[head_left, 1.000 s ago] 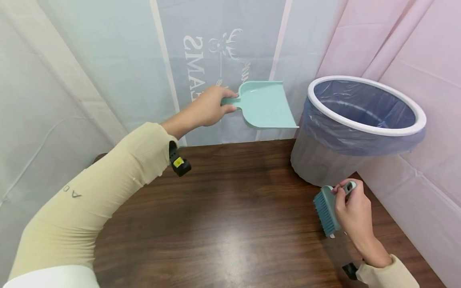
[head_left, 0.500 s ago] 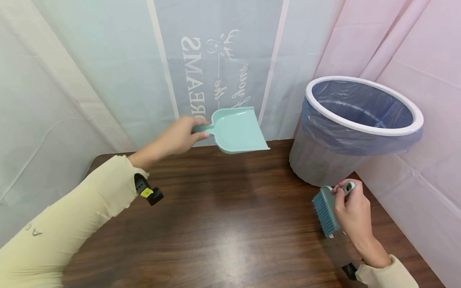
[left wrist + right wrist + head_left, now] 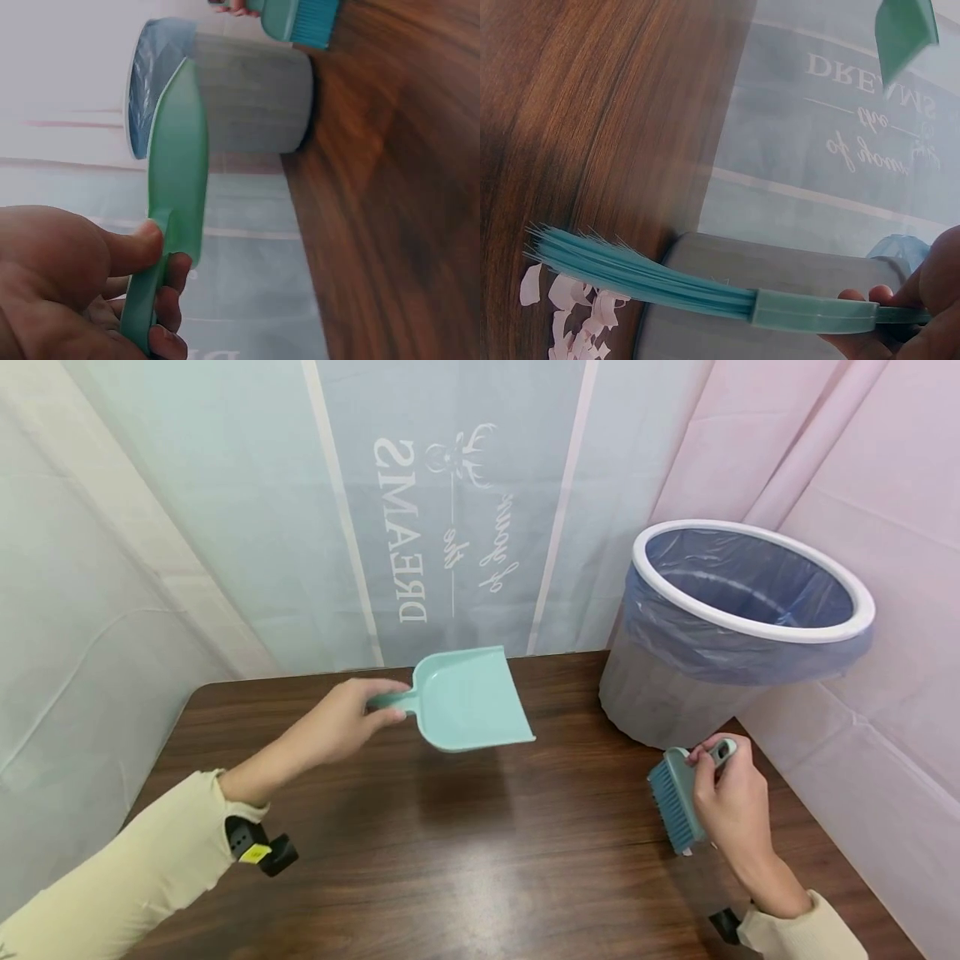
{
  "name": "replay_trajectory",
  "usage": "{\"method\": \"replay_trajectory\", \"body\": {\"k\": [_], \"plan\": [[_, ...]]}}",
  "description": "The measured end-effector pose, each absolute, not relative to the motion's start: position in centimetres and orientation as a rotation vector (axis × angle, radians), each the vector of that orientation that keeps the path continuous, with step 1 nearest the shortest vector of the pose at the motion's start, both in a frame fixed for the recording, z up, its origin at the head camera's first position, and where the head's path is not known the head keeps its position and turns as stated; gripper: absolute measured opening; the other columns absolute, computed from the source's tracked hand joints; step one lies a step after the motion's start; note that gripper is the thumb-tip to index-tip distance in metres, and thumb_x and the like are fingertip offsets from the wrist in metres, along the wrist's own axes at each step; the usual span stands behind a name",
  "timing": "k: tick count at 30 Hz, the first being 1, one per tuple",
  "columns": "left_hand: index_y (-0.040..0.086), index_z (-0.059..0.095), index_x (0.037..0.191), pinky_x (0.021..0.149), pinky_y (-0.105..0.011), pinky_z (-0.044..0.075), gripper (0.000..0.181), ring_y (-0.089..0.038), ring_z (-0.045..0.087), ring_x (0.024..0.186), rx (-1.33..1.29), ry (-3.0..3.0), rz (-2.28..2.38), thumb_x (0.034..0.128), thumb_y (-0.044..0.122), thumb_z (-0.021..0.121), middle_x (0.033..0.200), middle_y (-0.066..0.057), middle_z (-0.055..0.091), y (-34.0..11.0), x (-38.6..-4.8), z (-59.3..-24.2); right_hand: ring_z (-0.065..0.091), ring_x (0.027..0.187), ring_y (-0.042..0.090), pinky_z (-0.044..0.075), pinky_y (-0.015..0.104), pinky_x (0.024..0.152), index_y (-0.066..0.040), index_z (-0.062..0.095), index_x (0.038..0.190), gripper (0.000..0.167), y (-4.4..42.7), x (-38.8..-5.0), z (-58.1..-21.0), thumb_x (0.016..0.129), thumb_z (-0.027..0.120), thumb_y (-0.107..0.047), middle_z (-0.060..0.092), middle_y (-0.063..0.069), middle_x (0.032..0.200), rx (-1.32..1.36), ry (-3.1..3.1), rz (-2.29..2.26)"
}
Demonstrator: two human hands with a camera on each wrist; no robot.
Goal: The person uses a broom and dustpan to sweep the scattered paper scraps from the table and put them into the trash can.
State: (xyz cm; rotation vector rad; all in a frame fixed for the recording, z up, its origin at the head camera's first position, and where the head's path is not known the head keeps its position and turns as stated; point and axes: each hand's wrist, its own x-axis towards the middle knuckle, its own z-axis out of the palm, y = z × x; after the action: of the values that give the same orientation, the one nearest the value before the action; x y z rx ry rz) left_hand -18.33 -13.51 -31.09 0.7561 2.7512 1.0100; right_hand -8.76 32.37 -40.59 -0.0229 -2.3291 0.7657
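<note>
Above the brown table, the dustpan is held by its handle in the left hand, maybe to sit level; the brush is gripped in the right hand, beside pale scraps.

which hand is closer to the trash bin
Right. The right hand, gripping the brush, is just in front of the trash bin; the left hand, holding the dustpan, is farther away, to the bin's left.

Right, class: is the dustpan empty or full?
Empty: in the head view, nothing lies in the dustpan the left hand grips.
</note>
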Motion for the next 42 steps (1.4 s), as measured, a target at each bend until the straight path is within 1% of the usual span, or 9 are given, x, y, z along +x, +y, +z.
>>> {"method": "replay_trajectory", "body": {"k": [2,4,7,13,18,23,31,36,42], "plan": [[-0.002,0.065,0.132,0.079,-0.036,0.051,0.035,-0.019,0.061,0.093,0.751,2.738,1.016,0.0993,0.011,0.067,0.118,-0.012,0.071,-14.0,-17.5,-31.7,0.042,0.053,-0.004,0.031,0.016,0.043,0.005,0.05,0.11,0.011,32.3,-8.7,-40.6,0.099,0.052,0.007,0.067,0.014,0.087,-0.026,-2.331,0.766],[-0.002,0.065,0.132,0.077,-0.035,0.051,0.035,-0.017,0.061,0.09,0.759,2.726,1.015,0.0989,0.01,0.067,0.116,-0.011,0.072,-14.5,-16.8,-32.3,0.042,0.052,-0.003,0.03,0.017,0.043,0.005,0.05,0.11,0.011,32.3,-8.7,-40.6,0.099,0.051,0.006,0.067,0.014,0.087,-0.031,-2.333,0.766],[-0.003,0.064,0.132,0.073,-0.032,0.049,0.036,-0.016,0.059,0.085,0.745,2.706,1.03,0.0986,0.01,0.067,0.114,-0.01,0.072,-15.2,-15.6,-33.3,0.042,0.052,-0.004,0.03,0.017,0.044,0.005,0.05,0.11,0.011,32.3,-8.6,-40.6,0.099,0.052,0.006,0.067,0.014,0.087,-0.038,-2.331,0.766],[-0.002,0.066,0.129,0.07,-0.028,0.05,0.035,-0.014,0.059,0.086,0.68,2.641,1.072,0.0972,0.01,0.069,0.113,-0.007,0.072,-16.5,-13.0,-35.9,0.041,0.054,-0.007,0.031,0.016,0.045,0.005,0.051,0.11,0.011,32.4,-8.7,-40.6,0.099,0.052,0.006,0.067,0.013,0.087,-0.032,-2.325,0.766],[-0.001,0.067,0.129,0.074,-0.028,0.054,0.035,-0.013,0.061,0.09,0.629,2.617,1.099,0.0958,0.011,0.07,0.113,-0.004,0.072,-17.1,-11.5,-37.9,0.043,0.059,-0.012,0.033,0.014,0.047,0.005,0.051,0.11,0.012,32.4,-8.7,-40.7,0.098,0.052,0.006,0.067,0.013,0.087,-0.049,-2.323,0.758],[-0.002,0.067,0.127,0.076,-0.029,0.055,0.035,-0.011,0.061,0.09,0.63,2.647,1.093,0.0946,0.012,0.072,0.111,-0.003,0.072,-17.7,-10.5,-40.0,0.042,0.056,-0.01,0.032,0.015,0.046,0.004,0.051,0.11,0.012,32.3,-8.8,-40.6,0.098,0.053,0.005,0.067,0.013,0.087,-0.059,-2.329,0.76],[0.002,0.069,0.126,0.083,-0.039,0.056,0.035,-0.019,0.062,0.101,0.647,2.705,1.046,0.0929,0.014,0.073,0.113,-0.001,0.072,-17.6,-9.4,-42.6,0.042,0.053,-0.006,0.031,0.016,0.044,0.004,0.051,0.111,0.012,32.3,-8.8,-40.5,0.099,0.052,0.004,0.067,0.013,0.088,-0.052,-2.339,0.768],[0.002,0.068,0.126,0.083,-0.04,0.056,0.037,-0.019,0.062,0.1,0.633,2.699,1.001,0.0919,0.014,0.074,0.115,-0.003,0.072,-17.6,-9.0,-43.7,0.04,0.051,-0.004,0.03,0.017,0.044,0.004,0.051,0.111,0.012,32.3,-8.8,-40.5,0.099,0.052,0.004,0.068,0.013,0.088,-0.048,-2.341,0.769],[0.002,0.069,0.126,0.086,-0.04,0.055,0.037,-0.02,0.063,0.103,0.573,2.709,0.997,0.0911,0.011,0.075,0.12,-0.006,0.071,-17.6,-8.8,-44.5,0.038,0.049,-0.003,0.029,0.017,0.043,0.004,0.051,0.111,0.012,32.3,-8.7,-40.6,0.099,0.052,0.005,0.068,0.013,0.088,-0.045,-2.334,0.77]]}}
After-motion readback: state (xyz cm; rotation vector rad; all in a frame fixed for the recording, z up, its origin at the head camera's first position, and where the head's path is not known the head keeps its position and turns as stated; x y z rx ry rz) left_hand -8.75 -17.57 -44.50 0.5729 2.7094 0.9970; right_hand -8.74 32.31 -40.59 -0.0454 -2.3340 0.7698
